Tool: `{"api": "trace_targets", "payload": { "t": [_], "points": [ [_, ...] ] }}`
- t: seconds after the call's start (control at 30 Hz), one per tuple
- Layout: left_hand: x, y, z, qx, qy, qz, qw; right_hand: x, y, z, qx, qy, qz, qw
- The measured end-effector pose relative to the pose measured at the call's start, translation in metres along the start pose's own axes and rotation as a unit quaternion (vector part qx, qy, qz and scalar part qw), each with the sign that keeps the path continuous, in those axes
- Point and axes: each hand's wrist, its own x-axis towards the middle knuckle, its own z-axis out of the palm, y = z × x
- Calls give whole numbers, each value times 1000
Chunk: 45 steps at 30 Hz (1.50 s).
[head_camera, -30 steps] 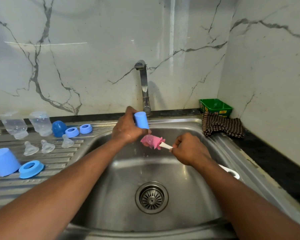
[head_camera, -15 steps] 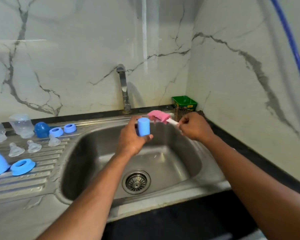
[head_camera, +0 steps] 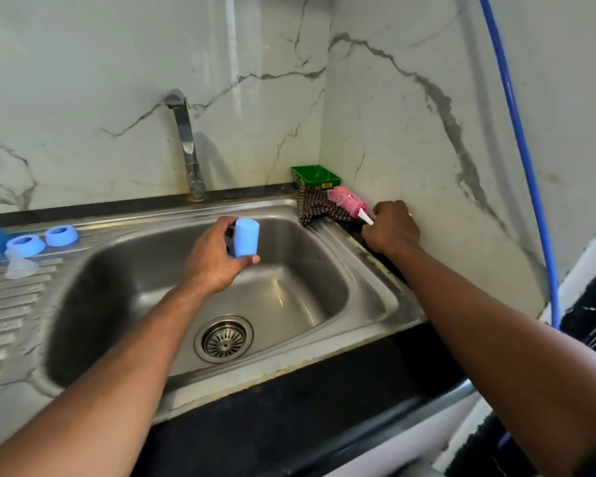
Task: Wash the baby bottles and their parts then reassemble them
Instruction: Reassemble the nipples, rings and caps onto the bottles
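Beside sink (head_camera: 358,270), brush (head_camera: 346,203) now lowered.

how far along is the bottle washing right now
Looks mid-job. In hand: the left hand holds a blue cap over the sink; the right hand grips the pink brush by the checkered cloth. Left: blue rings and a clear nipple lie separate on the drainboard, nothing reassembled.
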Motion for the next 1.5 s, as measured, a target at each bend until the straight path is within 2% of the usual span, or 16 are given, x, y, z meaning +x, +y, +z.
{"api": "trace_targets", "payload": {
  "t": [0.1, 0.17, 0.23, 0.37, 0.47, 0.6, 0.7, 0.73, 0.77, 0.83, 0.87, 0.93, 1.07, 1.23, 1.33, 1.5],
  "points": [
    [0, 1, -5, -17, 12, -23, 1000, -3, -14, 0, -63, 57, -73, 994],
    [-1, 2, -11, -40, 36, -37, 998, -10, -33, 7, 8, 46, -141, 989],
    [-3, 5, -24, -48, 60, -42, 996, -23, -66, 17, 180, -49, -181, 966],
    [-19, 5, -67, 15, 69, -13, 997, -70, -147, 30, 409, -262, -209, 849],
    [-33, -2, -96, 24, 81, 0, 996, -101, -191, 41, 459, -303, -269, 791],
    [-53, -13, -120, 36, 87, -26, 995, -113, -221, 56, 423, -282, -319, 800],
    [-71, -25, -141, 70, 68, -67, 993, -117, -242, 57, 458, -162, -301, 821],
    [-75, -29, -148, 81, 65, -76, 992, -117, -245, 59, 448, -108, -294, 838],
    [-80, -33, -155, 92, 62, -82, 990, -115, -246, 63, 383, -102, -303, 867],
    [-90, -40, -169, 126, 49, -96, 986, -118, -245, 81, 208, -209, -315, 902],
    [-94, -44, -179, 139, 50, -106, 983, -121, -248, 91, 183, -239, -305, 903],
    [-100, -48, -191, 158, 52, -119, 979, -128, -256, 100, 244, -231, -281, 899],
    [-107, -55, -218, 208, 49, -125, 969, -158, -298, 93, 285, -250, -350, 857],
    [-117, -69, -252, 308, 121, -137, 934, -182, -346, 101, 353, -266, -331, 834],
    [-125, -78, -261, 316, 166, -183, 916, -196, -367, 109, 363, -277, -337, 823],
    [-129, -87, -256, 338, 106, -244, 903, -207, -385, 132, 357, -325, -354, 801]
  ]
}}
